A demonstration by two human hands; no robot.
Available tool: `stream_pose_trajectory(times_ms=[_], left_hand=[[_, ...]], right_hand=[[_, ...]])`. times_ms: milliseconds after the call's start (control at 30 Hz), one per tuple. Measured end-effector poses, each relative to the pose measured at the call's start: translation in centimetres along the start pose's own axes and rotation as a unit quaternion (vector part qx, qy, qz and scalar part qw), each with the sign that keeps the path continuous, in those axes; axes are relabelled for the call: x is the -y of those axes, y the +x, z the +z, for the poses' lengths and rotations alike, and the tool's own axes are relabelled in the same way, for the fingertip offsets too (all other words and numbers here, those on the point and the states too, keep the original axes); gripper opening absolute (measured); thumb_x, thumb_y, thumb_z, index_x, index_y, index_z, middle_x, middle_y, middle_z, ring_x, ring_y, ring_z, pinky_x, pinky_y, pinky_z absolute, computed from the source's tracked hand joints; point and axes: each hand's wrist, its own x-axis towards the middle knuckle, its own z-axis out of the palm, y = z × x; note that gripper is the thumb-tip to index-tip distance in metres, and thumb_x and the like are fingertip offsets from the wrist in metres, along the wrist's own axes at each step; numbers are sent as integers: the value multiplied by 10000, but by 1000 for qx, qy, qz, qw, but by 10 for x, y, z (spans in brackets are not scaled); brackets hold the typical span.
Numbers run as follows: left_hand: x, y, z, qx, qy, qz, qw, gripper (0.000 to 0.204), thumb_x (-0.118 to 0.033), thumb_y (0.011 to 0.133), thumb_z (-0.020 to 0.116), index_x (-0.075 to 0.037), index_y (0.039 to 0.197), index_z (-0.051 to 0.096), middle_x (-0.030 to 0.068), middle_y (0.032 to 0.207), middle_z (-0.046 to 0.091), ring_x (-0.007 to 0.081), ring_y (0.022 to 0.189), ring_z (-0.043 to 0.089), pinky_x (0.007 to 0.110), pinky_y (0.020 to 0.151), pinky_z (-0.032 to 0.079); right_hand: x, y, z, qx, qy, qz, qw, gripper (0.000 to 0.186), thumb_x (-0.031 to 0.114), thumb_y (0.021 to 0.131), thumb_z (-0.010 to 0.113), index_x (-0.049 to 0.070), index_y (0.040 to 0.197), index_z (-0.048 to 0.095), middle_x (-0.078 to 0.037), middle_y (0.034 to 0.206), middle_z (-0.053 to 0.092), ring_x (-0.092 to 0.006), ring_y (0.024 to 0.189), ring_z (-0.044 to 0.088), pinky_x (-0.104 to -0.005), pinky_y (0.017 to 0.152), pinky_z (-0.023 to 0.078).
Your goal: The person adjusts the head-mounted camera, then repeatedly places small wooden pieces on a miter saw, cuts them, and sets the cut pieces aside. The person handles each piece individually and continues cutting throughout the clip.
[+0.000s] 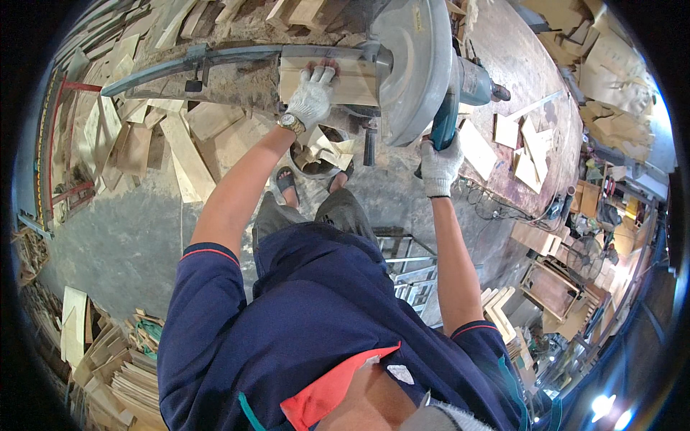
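Board (358, 80) is lying flat on the saw base (365, 111), its far side running along the grey metal rail (237, 54) at the back edge, its right end sitting just beside the round grey blade guard (420, 72). Gloved and flat, the left hand (313, 99) is resting on the board's left half, fingers pointing toward the far edge. Well apart from it, the right hand (441, 165), also gloved, is gripping the teal saw handle (446, 121). Pale offcuts (507, 131) are lying toward the near edge of the brown surface (503, 57) to the right.
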Motion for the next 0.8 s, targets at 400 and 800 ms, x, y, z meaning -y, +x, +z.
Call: stream_pose_trajectory(times_ms=[400, 800], left_hand=[[-2, -1, -7, 28, -21, -9, 999, 735, -146, 728, 692, -3, 1431, 536, 189, 1456, 491, 379, 1395, 439, 566, 1186, 330], [-2, 1, -3, 13, -6, 8, 1000, 599, -167, 776, 676, -37, 1359, 624, 213, 1492, 486, 405, 1434, 425, 590, 1161, 345]], right_hand=[[5, -5, 8, -28, -38, -36, 998, 276, 108, 753, 715, 22, 1003, 637, -109, 798, 683, -221, 706, 670, -370, 681, 538], [10, -2, 1, -12, -9, -63, 998, 415, 127, 744, 727, 0, 1122, 616, -198, 842, 684, -361, 778, 702, -429, 729, 549]])
